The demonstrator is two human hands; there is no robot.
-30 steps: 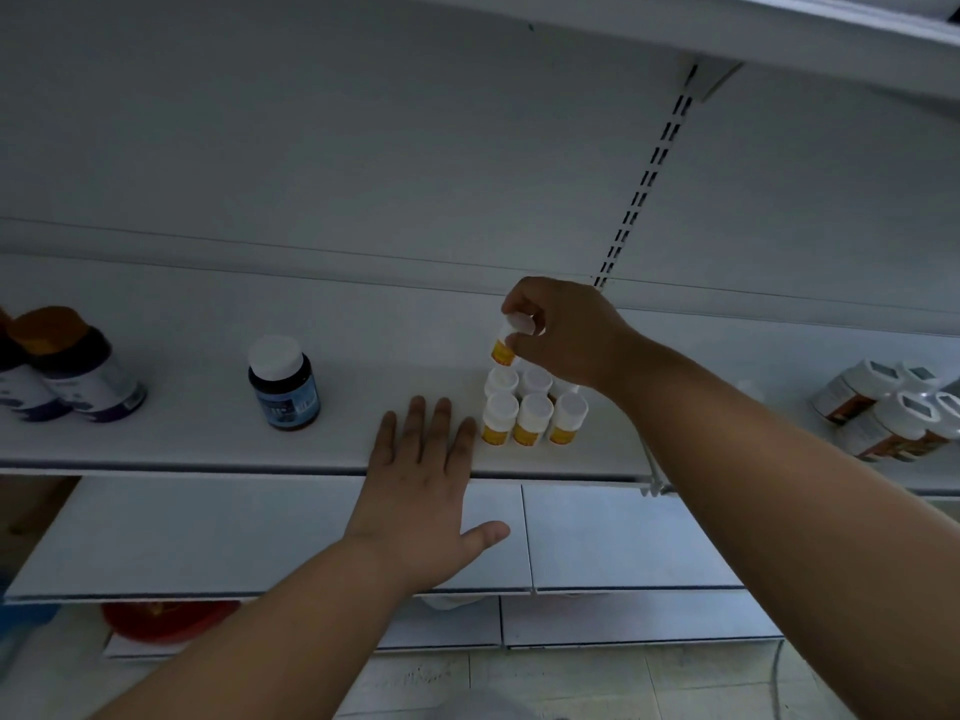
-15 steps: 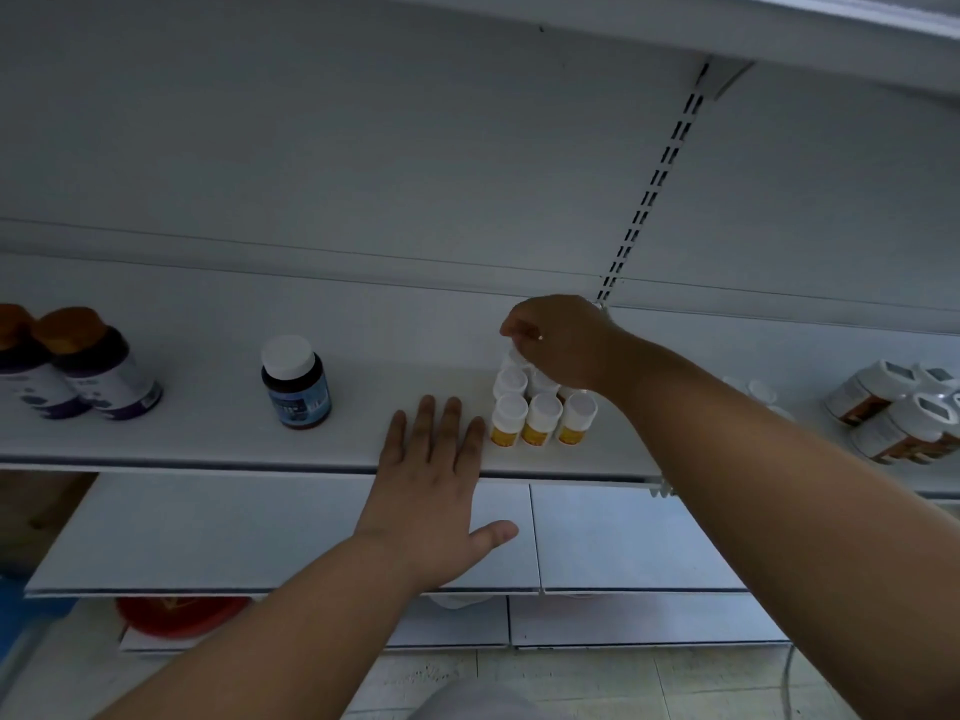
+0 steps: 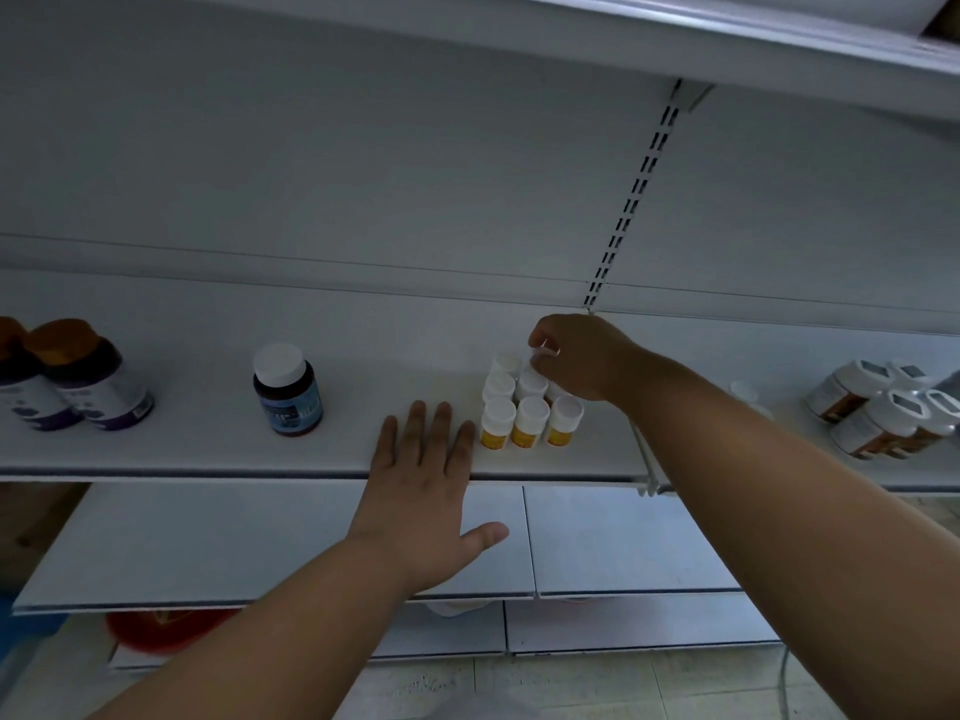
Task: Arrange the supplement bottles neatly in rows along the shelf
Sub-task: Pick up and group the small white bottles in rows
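Dim white store shelving here, with the main shelf (image 3: 208, 449) running across at about chest height and a slotted upright (image 3: 631, 200) up the back panel. The right hand (image 3: 576, 356) is reaching into the back of a little block of yellow-label bottles (image 3: 527, 407), fingers curled round what looks like a white cap, so I'd say it's grasping a bottle in the rear row, though the bottle body is hidden behind the hand. The left hand (image 3: 423, 485) lies flat and relaxed just left of that block, fingers straight on the shelf edge, holding nothing.

Further left of the block stands a single dark bottle with a blue label (image 3: 287, 389), and well left of that two purple-label bottles with orange caps (image 3: 78, 379), partly cut off by the frame. Right of the block, past the arm, a bunch of bigger white-capped bottles (image 3: 883, 407) lies tipped over.

My guess: it's the seating step, tucking that back bottle into line. The next move needs a gentle let-go so the neighbours don't topple. How many bottles sit behind the hand, no idea.
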